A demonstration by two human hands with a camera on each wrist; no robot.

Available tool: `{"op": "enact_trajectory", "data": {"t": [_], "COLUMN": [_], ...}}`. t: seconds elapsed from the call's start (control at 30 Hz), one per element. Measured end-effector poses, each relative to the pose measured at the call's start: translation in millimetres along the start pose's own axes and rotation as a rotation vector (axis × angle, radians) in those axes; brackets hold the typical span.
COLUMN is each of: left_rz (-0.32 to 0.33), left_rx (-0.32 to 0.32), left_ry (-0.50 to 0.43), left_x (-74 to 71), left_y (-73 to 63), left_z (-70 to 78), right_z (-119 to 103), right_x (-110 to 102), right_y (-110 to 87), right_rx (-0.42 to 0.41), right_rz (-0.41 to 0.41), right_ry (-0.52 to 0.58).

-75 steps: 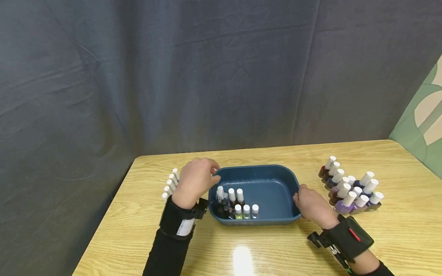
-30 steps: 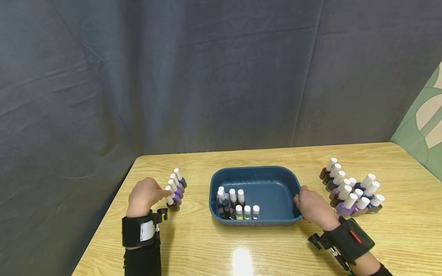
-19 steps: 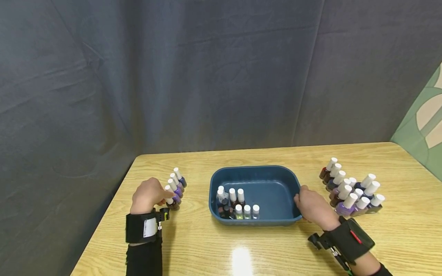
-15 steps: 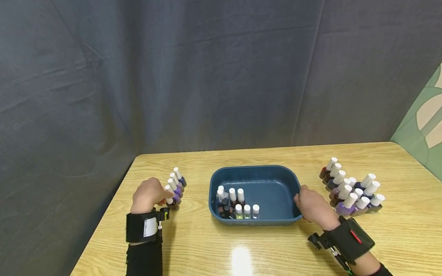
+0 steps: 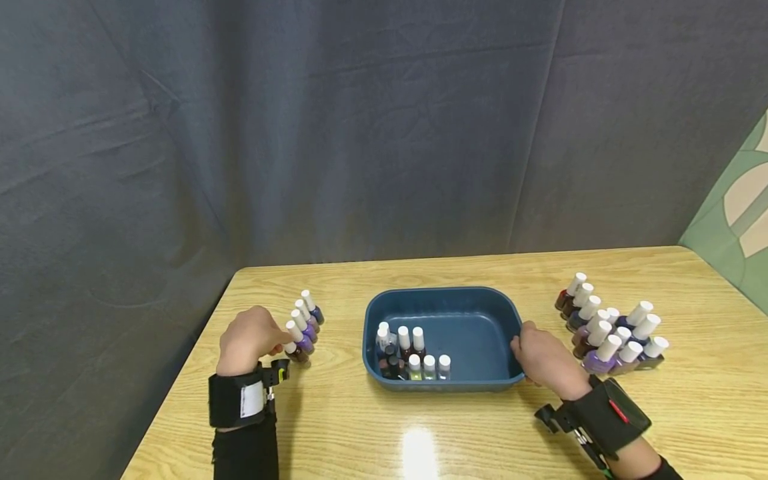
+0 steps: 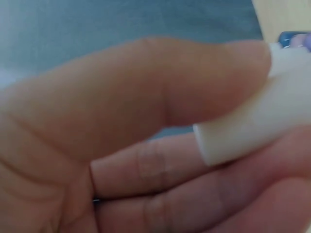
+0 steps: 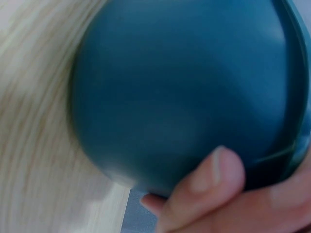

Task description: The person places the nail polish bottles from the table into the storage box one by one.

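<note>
At the left of the table, my left hand [image 5: 249, 337] pinches the white cap [image 6: 238, 136] of a dark nail polish bottle [image 5: 291, 347] between thumb and fingers. Most of the bottle's body is out of sight in the left wrist view. Several purple and blue nail polish bottles [image 5: 306, 327] stand in a row just beyond it. My right hand [image 5: 543, 353] grips the right end of a dark blue plastic bin [image 5: 480, 333], its fingers against the outer wall in the right wrist view. Inside the bin, several nail polish bottles [image 5: 405, 341] cluster at the left front.
A group of nail polish bottles [image 5: 609, 343], with white caps and red, dark, blue and purple bodies, stands right of the bin. The wooden table [image 5: 360, 427] backs onto a grey curtain [image 5: 384, 133]. A green patterned cloth [image 5: 738, 207] hangs at the far right.
My left hand has left the bin's left edge for the row at the left and taken hold of its nearest bottle, which shifts slightly left. My right hand stays on the bin.
</note>
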State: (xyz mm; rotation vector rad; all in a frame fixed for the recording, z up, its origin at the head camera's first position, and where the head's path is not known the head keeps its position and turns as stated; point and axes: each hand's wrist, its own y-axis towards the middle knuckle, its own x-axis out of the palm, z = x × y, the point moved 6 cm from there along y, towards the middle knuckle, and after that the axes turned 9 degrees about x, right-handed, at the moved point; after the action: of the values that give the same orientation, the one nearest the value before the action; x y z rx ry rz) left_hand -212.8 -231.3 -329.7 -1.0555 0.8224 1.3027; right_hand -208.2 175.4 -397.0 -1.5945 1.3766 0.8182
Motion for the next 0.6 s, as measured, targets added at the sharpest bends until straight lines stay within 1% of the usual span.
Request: {"op": "enact_trajectory", "data": {"t": [0.17, 0.4, 0.5, 0.6], "left_rz": [0.026, 0.046, 0.070, 0.116], "left_rx": [0.021, 0.040, 0.071, 0.119], "left_ry": [0.021, 0.023, 0.022, 0.026], "left_x": [-11.3, -18.5, -21.4, -25.6], "left_y": [-11.1, -21.5, -26.5, -32.7], "left_z": [5.7, 13.5, 20.3, 29.9], "right_z": [1, 1, 1, 1], "right_x": [0, 1, 1, 1], "right_y": [0.3, 0.2, 0.0, 0.0], "right_rx": [0.007, 0.005, 0.016, 0.022], "right_rz": [-0.013, -0.019, -0.026, -0.035], "right_ry": [0.008, 0.014, 0.009, 0.007]}}
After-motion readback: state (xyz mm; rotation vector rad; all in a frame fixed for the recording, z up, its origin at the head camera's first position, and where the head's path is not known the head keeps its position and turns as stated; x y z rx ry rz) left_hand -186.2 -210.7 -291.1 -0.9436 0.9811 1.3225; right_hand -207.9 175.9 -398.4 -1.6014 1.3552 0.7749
